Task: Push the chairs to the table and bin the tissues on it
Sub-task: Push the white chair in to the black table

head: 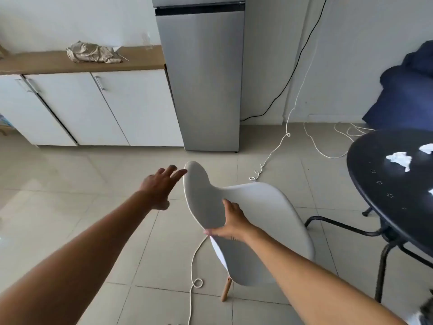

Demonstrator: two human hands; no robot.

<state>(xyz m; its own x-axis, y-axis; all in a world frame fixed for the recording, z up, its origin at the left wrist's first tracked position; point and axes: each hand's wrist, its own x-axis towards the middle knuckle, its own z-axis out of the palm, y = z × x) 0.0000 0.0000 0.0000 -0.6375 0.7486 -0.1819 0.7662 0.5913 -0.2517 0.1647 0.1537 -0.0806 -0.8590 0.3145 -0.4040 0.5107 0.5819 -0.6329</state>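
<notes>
here, right hand (230,222) on chair (257,231)

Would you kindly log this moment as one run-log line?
step: push chair | right hand: grip on white chair backrest | left hand: open, beside backrest | tissues: on black table

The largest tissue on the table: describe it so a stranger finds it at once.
Find the round black table at the right edge. On its top lies a crumpled white tissue, nearest the table's left rim. The other white scraps are smaller and cut off by the frame edge.
</notes>
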